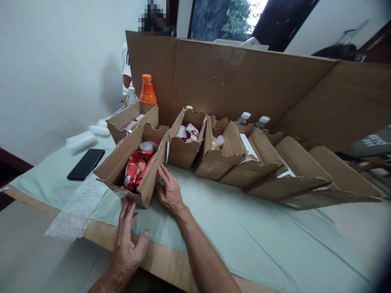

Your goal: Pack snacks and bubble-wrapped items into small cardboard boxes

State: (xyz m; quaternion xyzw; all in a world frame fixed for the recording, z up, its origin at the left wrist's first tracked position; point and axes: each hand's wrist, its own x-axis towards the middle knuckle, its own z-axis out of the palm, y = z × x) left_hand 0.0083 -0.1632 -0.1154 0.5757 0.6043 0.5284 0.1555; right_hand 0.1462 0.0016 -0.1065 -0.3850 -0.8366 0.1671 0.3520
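An open-topped cardboard box (114, 160) stands near the front edge of the table. Inside it lie a red snack packet (136, 169) and a clear plastic-wrapped item (148, 146). My left hand (128, 244) is at the box's near end, its fingertips at the lower front and its thumb spread away. Against the box's right side rests my right hand (169, 191), fingers stretched out along the cardboard. Neither hand wraps round anything.
Several similar boxes (185, 154) line the right, with white-capped bottles (244, 118) behind. An orange bottle (148, 91) stands behind another box (149, 116). A phone (86, 164) and bubble wrap (76, 207) lie left. A tall cardboard panel (214, 77) backs the table; a person (126, 65) is beyond.
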